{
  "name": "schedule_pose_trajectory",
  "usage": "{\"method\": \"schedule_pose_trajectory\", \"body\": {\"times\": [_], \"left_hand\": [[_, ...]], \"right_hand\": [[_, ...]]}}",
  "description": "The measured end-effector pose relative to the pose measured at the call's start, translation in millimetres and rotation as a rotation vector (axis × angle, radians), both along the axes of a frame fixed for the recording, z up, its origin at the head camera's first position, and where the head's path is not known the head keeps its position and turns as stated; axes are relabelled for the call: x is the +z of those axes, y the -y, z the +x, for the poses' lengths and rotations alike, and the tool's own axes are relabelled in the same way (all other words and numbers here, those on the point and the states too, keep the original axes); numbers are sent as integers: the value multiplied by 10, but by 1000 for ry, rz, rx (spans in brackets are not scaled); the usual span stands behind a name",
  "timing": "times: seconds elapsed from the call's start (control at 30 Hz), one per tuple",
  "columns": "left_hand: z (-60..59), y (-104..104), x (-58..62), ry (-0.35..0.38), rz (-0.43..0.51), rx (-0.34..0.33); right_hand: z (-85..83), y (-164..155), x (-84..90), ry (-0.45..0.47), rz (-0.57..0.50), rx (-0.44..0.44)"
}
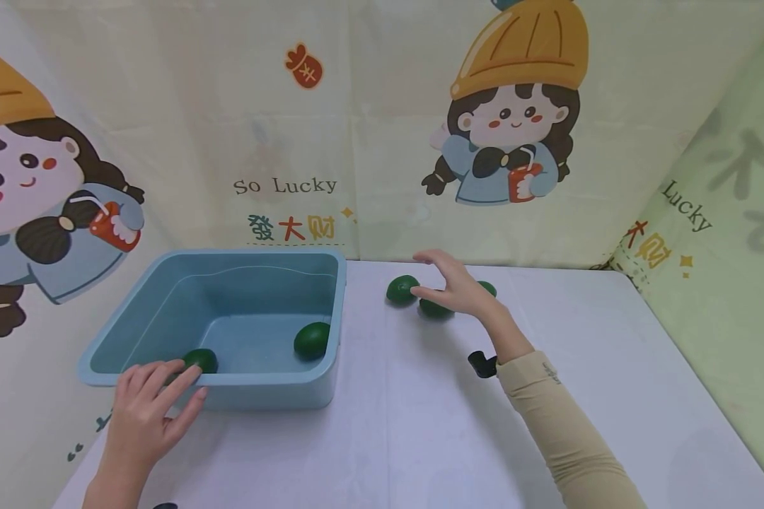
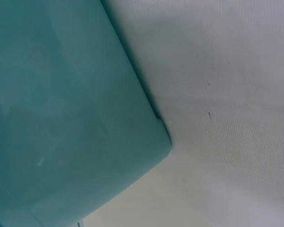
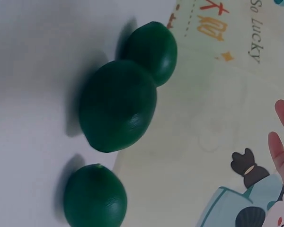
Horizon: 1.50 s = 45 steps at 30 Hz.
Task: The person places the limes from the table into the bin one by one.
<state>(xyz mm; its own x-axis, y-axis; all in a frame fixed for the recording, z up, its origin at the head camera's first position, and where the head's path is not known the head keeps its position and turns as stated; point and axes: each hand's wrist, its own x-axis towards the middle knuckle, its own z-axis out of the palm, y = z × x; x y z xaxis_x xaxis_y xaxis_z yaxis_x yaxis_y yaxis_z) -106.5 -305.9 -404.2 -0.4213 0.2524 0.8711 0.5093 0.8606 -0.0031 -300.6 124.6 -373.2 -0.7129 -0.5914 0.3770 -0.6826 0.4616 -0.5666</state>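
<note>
Right hand (image 1: 453,285): fingers spread, hovering over three green fruits (image 3: 117,105) near the table's (image 1: 420,438) far edge, nearer them than the left.
Left hand (image 1: 148,410): flat, resting on the basin's (image 1: 264,389) near-left rim.
Basin: two fruits inside.

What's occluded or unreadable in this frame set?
- Head view: the right hand covers parts of two green fruits, the middle one and the far one; contact cannot be told.
- Left wrist view: only the blue tub wall and the table; no hand.
- Right wrist view: fingertips cut off by the edge.
</note>
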Motion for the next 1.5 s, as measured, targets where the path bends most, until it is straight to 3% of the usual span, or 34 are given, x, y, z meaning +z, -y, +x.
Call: {"method": "schedule_pose_trajectory", "body": {"times": [1.03,1.5], "left_hand": [[-22,13,36,-6,-3,-1],[-38,9,62,-15,6,-12]], "right_hand": [[-102,-413,-584,99,3,-124],[-110,-460,-713,129,16,-168]]}}
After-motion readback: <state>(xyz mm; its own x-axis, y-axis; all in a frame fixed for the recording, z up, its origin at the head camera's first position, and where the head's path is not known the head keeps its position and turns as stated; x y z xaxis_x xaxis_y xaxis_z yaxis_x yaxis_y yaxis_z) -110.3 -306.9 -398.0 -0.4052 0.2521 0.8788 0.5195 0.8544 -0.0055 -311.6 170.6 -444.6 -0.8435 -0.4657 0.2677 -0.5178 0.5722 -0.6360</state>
